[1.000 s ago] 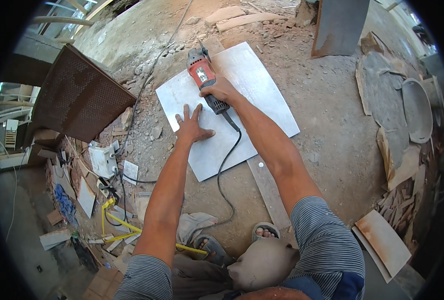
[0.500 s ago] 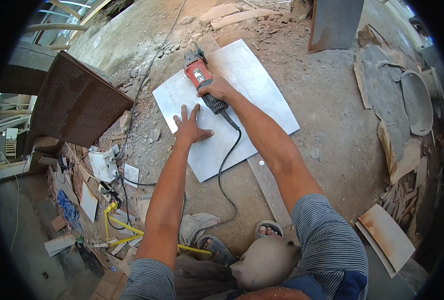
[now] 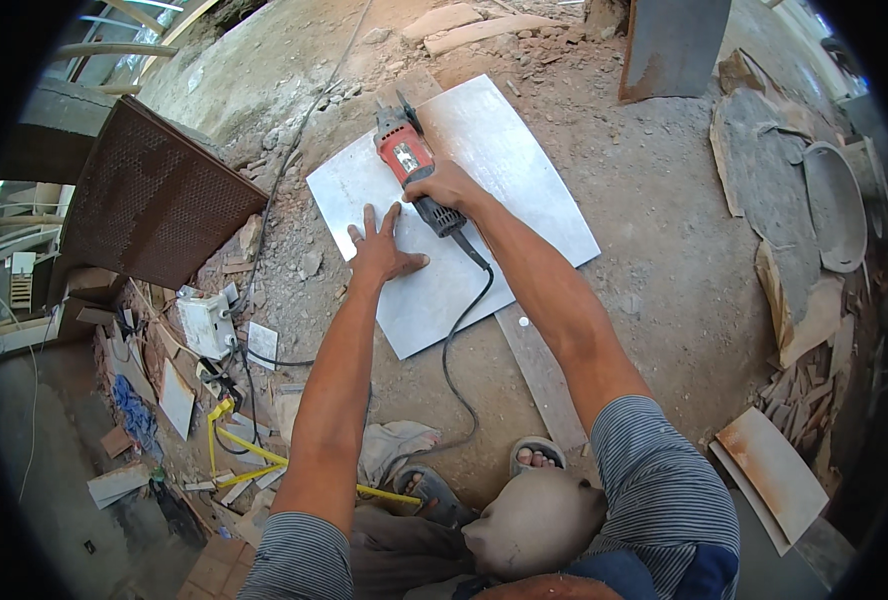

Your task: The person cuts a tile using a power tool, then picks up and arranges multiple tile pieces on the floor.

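Pale-grey, flat, ceramic-looking tile [image 3: 524, 180] is lying beneath the separated hands. Left hand [image 3: 376, 258] is resting on it, fingers spread; right hand [image 3: 446, 187] is gripping a red-and-black corded angle grinder [image 3: 404, 153] beyond the left fingertips. Cutting is seemingly underway; how much is remaining, I cannot tell.

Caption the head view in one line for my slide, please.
Right hand grips a red angle grinder over a pale slab; left hand, fingers spread, presses on the slab.
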Available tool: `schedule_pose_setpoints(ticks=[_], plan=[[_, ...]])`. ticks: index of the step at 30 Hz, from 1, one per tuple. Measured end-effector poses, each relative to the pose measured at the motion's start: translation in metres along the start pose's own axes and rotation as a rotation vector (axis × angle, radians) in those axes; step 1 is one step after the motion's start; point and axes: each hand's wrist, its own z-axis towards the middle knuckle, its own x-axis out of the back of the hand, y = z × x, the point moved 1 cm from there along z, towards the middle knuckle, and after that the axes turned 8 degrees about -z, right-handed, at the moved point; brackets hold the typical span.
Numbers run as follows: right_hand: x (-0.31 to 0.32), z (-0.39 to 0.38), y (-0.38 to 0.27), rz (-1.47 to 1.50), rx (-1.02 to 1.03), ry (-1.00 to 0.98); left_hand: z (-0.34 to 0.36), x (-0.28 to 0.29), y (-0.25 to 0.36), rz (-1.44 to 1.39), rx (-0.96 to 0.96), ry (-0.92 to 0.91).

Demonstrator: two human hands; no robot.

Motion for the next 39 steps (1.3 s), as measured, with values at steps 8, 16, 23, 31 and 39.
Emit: schedule_pose_setpoints(ticks=[8,16,23,31,39], plan=[[-0.006,-0.062,0.017,0.049,-0.041,0.037,-0.003,0.001,0.0,-0.038,-0.007,0.022],[0.0,-0.019,0.002,0.038,-0.027,-0.009,-0.003,0.0,0.001,-0.034,-0.011,0.027],[-0.001,0.021,-0.012,0.06,0.008,-0.033,-0.004,0.001,0.001,-0.019,0.013,0.007],[0.001,0.031,-0.01,0.084,0.039,-0.003,-0.002,0.001,0.005,-0.017,0.01,-0.004],[0.0,-0.027,0.003,0.003,-0.033,-0.025,-0.002,0.0,-0.001,-0.016,-0.024,0.033]])
